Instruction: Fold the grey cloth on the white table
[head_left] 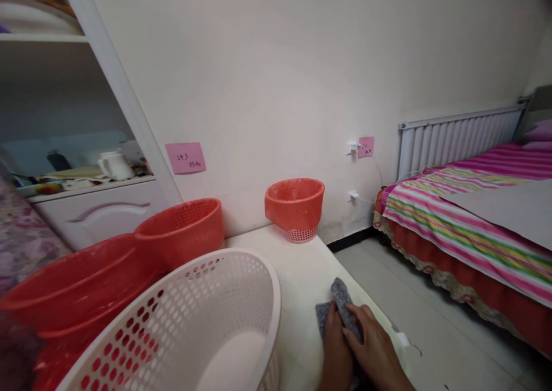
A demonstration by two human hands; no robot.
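Observation:
A speckled grey cloth, partly rolled or folded over, lies at the right side of the white tabletop. My left hand has its fingers closed on the cloth's near-left part. From the right, my right hand pinches the folded strip between thumb and fingers. Both hands are close together, almost touching, and they hide the lower part of the cloth. To their left stands a large white plastic basket with a perforated wall, nothing visible inside it.
Red plastic baskets crowd the table's left side, and another red basket stands at the back by the wall. A cabinet is at the left. Beyond the table's right edge are tiled floor and a bed.

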